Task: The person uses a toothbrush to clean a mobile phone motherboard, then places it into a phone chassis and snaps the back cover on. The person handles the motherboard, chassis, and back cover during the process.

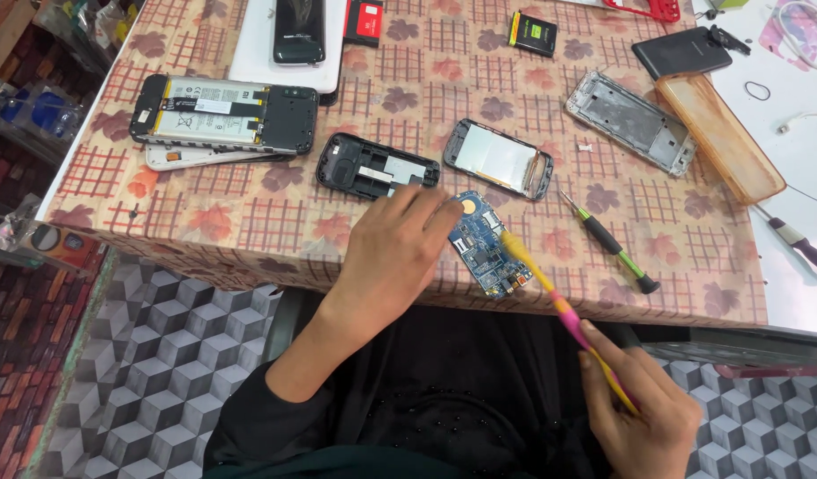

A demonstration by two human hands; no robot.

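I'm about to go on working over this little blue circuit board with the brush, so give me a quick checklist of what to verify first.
1. Blue circuit board held down: ok, the left hand has its fingertips on the board's left edge.
2. Board fully on the table: not ok, its lower end lies right at the front edge.
3. Brush grip: ok, the right hand holds the pink and yellow brush by its lower handle.
4. Brush tip on the board: ok, the yellow end lies over the board's right side.
5. Green and black screwdriver clear of the stroke: ok, it lies to the right, apart from the board.
6. Board's contacts clean: cannot tell, too small.
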